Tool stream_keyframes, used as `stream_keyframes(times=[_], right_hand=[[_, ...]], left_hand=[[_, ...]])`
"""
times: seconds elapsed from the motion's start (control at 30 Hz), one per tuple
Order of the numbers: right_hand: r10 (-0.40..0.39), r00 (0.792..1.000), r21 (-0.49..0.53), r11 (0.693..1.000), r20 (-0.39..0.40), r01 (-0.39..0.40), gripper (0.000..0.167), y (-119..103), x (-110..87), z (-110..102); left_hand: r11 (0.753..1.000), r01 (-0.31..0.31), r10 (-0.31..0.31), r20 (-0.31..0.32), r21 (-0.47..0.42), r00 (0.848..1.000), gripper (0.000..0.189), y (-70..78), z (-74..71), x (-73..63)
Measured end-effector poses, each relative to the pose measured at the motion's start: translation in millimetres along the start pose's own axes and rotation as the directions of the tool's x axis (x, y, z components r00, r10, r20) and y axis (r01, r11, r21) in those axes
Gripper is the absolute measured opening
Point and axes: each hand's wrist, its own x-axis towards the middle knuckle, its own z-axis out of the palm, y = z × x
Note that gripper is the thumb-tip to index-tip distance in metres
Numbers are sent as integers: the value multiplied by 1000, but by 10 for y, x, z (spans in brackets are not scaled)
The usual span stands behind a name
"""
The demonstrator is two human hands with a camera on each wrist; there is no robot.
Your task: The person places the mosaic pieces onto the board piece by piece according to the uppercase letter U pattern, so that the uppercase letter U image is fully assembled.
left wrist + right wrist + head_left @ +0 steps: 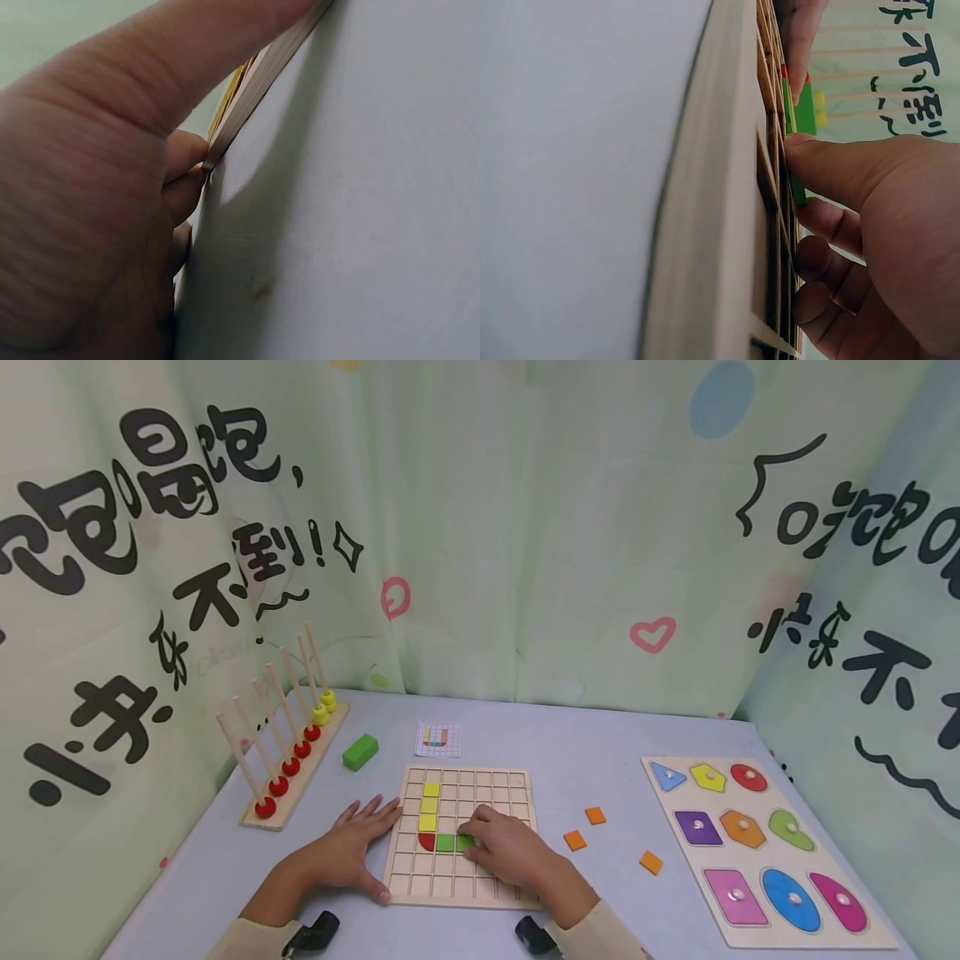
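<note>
A wooden grid board [420, 887] lies flat on the table. Three yellow square tiles [428, 806] form a column on it, with a red rounded tile [427, 842] below and a green square tile [445, 842] beside that. My right hand [513, 852] is over the board, pinching another green tile [464, 842] between thumb and index finger; the right wrist view shows this green tile [798, 191] at the fingertips. With fingers spread, my left hand [341, 852] touches the board's left edge, its thumb near the lower corner.
Loose orange tiles [574, 840] lie right of the board. Behind it are a pattern card [450, 740] and a green block [360, 752]. A peg stand [288, 793] with red and yellow beads stands left; a shape puzzle board [720, 852] lies right. Curtains [525, 568] enclose the table.
</note>
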Motion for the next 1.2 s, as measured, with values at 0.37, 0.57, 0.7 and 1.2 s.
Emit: stream_keyframes(times=[0.37, 0.57, 0.7, 1.2], right_hand=[[23, 1000, 8, 1000, -1, -23, 33, 2, 6, 14], [21, 1000, 17, 1000, -6, -21, 32, 3, -4, -9], [7, 1000, 32, 999, -11, -7, 31, 31, -33, -15], [-22, 999, 11, 1000, -49, 22, 31, 179, -249, -121]], left_hand=[[1000, 0, 0, 1, 3, 1000, 128, 20, -21, -5], [1000, -3, 3, 2, -3, 1000, 127, 29, -29, -7], [1000, 4, -4, 8, -6, 1000, 126, 22, -22, -8], [1000, 0, 0, 7, -2, 1000, 126, 20, -14, -7]])
